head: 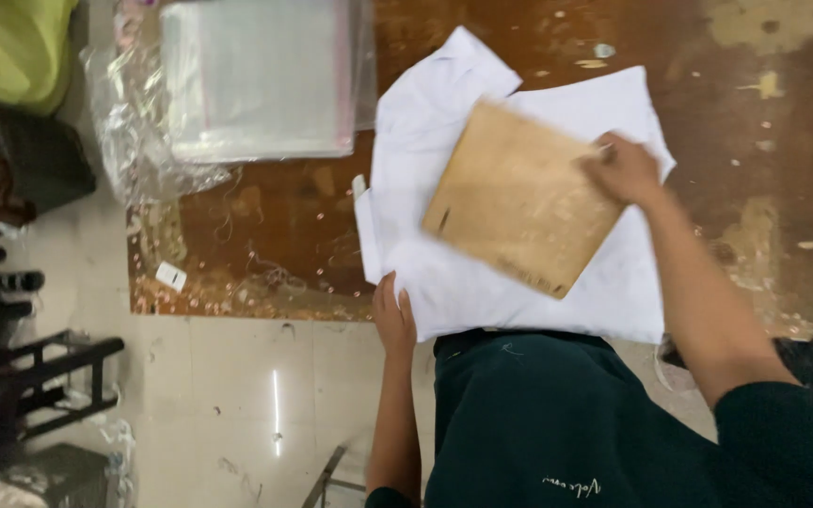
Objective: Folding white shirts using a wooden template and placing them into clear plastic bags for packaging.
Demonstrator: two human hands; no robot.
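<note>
On the worn surface point(265, 202): folding a white garment point(510, 282) around a wooden board point(519, 198).
Right hand point(625, 169) fingers grasp the board; left hand point(394, 320) lies flat, released, on the hem; next, likely square the board.

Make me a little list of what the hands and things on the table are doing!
left hand: flat on the near left edge of the white garment
right hand: grips the far right corner of the wooden board
wooden board: tilted, lying on the white garment
white garment: spread on the brown worn table, at its near edge
clear plastic bags: stacked on the table, left of the garment
</note>
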